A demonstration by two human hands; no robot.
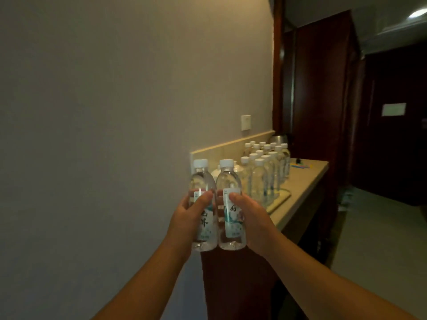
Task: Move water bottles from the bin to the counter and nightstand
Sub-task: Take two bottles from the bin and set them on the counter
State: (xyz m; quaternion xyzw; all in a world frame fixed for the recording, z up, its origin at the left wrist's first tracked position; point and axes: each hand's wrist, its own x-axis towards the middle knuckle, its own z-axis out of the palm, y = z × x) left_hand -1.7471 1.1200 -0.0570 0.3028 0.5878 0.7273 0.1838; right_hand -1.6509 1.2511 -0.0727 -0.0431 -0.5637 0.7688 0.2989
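Upright and touching side by side, two water bottles are held short of the counter (307, 181): the left hand (184, 218) curls round the left bottle (202, 181), the right hand (251, 218) round the right bottle (228, 183), near the standing bottles (265, 167)

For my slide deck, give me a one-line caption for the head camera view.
Left hand and right hand each carry a water bottle toward the counter.
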